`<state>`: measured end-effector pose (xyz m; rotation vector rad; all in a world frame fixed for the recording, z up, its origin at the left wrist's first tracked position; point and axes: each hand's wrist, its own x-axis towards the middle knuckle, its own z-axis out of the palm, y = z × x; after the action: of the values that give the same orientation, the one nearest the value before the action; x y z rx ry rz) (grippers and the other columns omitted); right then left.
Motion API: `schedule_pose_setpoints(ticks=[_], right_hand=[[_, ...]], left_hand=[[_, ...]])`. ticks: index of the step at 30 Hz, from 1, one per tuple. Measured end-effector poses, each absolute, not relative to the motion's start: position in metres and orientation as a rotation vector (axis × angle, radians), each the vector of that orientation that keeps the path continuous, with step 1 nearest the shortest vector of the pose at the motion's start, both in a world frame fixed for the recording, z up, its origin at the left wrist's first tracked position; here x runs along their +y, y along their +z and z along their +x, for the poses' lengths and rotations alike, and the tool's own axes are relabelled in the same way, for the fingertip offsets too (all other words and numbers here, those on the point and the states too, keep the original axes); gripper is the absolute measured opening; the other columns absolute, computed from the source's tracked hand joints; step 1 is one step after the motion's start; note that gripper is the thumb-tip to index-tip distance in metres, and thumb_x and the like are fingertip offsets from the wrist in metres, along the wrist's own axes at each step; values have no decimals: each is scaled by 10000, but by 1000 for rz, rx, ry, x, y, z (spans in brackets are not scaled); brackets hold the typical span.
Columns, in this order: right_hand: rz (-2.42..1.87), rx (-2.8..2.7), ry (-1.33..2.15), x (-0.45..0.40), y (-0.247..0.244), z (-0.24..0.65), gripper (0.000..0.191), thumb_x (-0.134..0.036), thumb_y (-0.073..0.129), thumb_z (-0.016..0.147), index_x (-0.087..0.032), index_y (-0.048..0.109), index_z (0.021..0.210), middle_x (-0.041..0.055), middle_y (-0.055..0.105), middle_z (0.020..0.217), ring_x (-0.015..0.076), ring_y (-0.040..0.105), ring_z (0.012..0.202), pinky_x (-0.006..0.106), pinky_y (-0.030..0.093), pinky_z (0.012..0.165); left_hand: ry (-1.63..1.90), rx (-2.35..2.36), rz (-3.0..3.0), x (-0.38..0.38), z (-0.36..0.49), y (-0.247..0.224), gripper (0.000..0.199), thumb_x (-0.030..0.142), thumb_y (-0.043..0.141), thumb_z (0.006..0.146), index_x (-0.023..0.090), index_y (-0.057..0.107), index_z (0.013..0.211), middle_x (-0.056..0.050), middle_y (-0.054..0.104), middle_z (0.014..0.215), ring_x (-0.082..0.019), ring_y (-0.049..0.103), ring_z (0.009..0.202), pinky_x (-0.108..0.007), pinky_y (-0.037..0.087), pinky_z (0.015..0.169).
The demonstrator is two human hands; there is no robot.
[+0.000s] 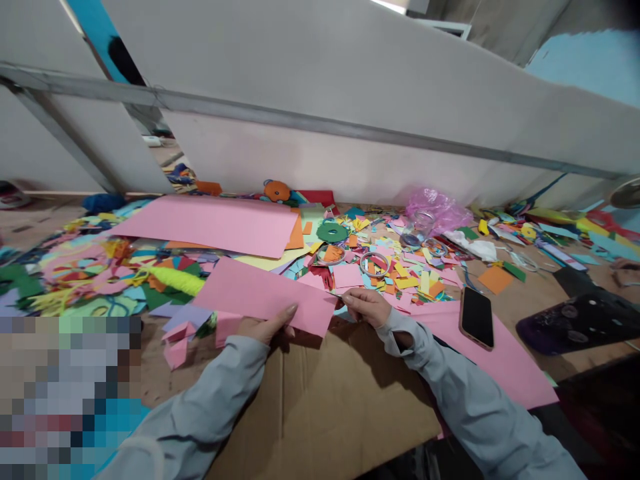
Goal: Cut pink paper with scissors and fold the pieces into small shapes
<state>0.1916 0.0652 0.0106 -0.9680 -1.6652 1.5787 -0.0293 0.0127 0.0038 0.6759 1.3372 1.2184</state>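
A rectangular strip of pink paper (260,288) is held slightly above a brown cardboard sheet (320,407). My left hand (270,325) grips its lower edge, thumb on top and fingers underneath. At the strip's right end, my right hand (367,307) is closed in a pinch. A thin, dark, pointed thing sticks out from its fingertips against the paper's edge; its kind is too small to make out. Beyond both hands lies a heap of coloured paper scraps (400,283). Small folded pink pieces (176,343) rest left of my left hand.
A large pink sheet (215,223) covers scraps at the back left. A phone (477,317) lies on another pink sheet (525,373) at right, near a dark purple case (575,323). Tape rolls (375,265) sit among the scraps. White panels (300,147) stand behind.
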Motion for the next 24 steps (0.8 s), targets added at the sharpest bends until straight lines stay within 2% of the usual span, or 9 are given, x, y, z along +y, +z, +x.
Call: schedule_pose_setpoints(ticks=[12,24], right_hand=[[-975,-1627,1588,64,11,190,430,-549,574,754,-125,642,741,-48,445,460,66,373,418,214,272,444],[-1045,-1640,1543,62,16,189,454,-569,581,728,-120,641,730,-51,428,461,65,366,419,213,261,444]], left_hand=[[1179,1351,693,13,-30,3,392,436,786,516,98,609,425,-38,576,366,-141,482,259,-259,411,253],[1127,1420,716,11,-28,14,389,450,780,516,116,609,414,-38,580,368,-137,498,275,-251,439,296]])
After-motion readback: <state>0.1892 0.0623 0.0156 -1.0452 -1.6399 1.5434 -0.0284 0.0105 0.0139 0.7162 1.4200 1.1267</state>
